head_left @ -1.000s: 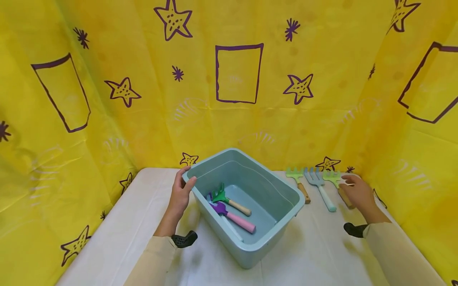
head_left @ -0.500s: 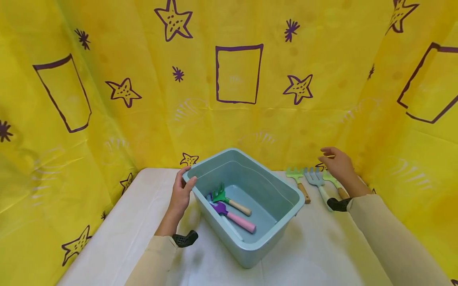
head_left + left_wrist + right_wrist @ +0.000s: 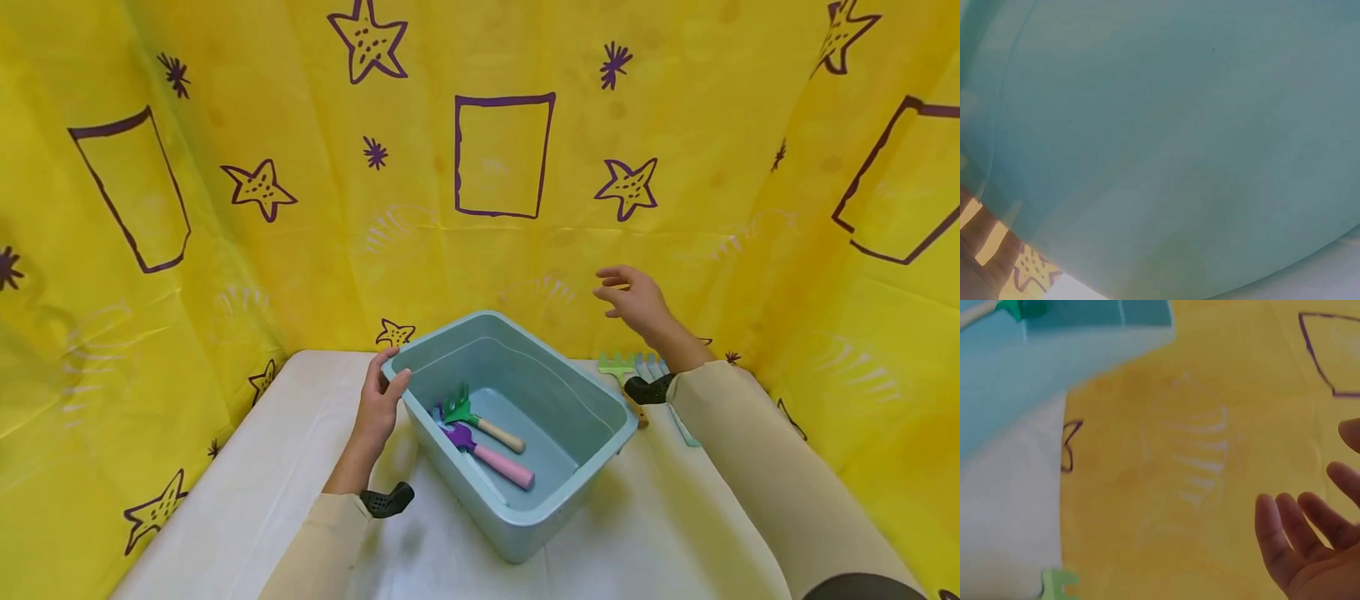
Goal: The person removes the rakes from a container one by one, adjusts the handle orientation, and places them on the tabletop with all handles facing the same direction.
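Observation:
My left hand (image 3: 377, 408) grips the left corner of a pale blue-green plastic bin (image 3: 536, 383), thumb over the rim. The bin's smooth wall (image 3: 1172, 144) fills most of the left wrist view. Inside lie a small green hand rake (image 3: 460, 408) with a wooden handle, a purple garden tool (image 3: 506, 467) with a pink handle, and a pale blue handle partly beneath. My right hand (image 3: 636, 302) is raised in the air beyond the bin's right side, fingers loosely bent and holding nothing; its spread fingers (image 3: 1291, 550) show in the right wrist view.
On the white-covered table (image 3: 247, 492), right of the bin, lie a light green rake (image 3: 617, 367) and a light blue fork (image 3: 684, 425), partly behind the right sleeve (image 3: 750, 442). Yellow patterned cloth (image 3: 495, 250) surrounds the table at the back and sides.
My right hand has risen from beside the second light green rake and swept left, empty, toward the bin; the sleeve now covers that rake. My left hand and the bin stay put.

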`<state>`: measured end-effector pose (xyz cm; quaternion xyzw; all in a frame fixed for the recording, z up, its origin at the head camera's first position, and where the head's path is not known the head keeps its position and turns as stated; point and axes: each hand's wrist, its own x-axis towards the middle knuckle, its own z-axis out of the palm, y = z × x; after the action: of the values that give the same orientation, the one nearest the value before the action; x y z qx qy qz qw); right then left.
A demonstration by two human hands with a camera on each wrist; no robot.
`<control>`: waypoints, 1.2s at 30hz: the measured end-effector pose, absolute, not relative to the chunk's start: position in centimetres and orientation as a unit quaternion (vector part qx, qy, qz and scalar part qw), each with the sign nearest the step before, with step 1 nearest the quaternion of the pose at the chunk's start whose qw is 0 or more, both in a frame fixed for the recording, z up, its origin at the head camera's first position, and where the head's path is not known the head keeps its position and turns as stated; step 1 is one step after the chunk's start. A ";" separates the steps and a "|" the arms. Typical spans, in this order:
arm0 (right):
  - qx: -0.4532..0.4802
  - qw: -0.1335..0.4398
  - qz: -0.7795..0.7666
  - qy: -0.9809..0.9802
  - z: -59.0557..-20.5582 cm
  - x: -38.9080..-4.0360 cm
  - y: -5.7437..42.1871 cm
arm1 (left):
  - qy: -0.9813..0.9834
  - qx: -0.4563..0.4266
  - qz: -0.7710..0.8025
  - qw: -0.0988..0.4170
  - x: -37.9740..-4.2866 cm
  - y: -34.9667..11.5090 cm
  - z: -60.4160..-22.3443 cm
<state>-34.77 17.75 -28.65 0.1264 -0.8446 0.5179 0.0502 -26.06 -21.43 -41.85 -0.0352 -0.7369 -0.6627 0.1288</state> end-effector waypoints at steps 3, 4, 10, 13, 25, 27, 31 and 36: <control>0.142 0.012 0.552 -0.821 -27.6 -34.7 15.7 | -0.736 -0.032 -0.664 0.124 -26.0 -21.4 -41.7; 0.148 0.000 0.559 -0.816 -27.4 -34.7 15.1 | -0.737 -0.030 -0.664 0.124 -26.0 -21.4 -41.6; 0.176 -0.058 0.573 -0.798 -27.2 -35.2 12.0 | -0.737 -0.032 -0.661 0.140 -26.5 -21.3 -42.4; 0.202 -0.089 0.569 -0.792 -27.3 -35.1 10.8 | -0.738 -0.031 -0.659 0.140 -26.6 -21.4 -42.5; 0.268 -0.201 0.531 -0.778 -29.1 -34.9 6.8 | -0.737 -0.032 -0.660 0.146 -26.6 -21.5 -42.8; 0.267 -0.212 0.523 -0.781 -29.6 -35.0 6.3 | -0.736 -0.032 -0.661 0.144 -26.6 -21.5 -42.8; 0.269 -0.239 0.506 -0.784 -30.5 -34.9 5.4 | -0.735 -0.031 -0.662 0.141 -26.5 -21.4 -42.8; 0.267 -0.263 0.495 -0.784 -31.3 -34.9 4.4 | -0.732 -0.034 -0.665 0.142 -26.4 -21.4 -42.6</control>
<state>-34.94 4.44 -31.33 0.2674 -0.7841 0.4946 -0.2627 -26.42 -21.45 -42.63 -0.0337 -0.7323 -0.6651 0.1420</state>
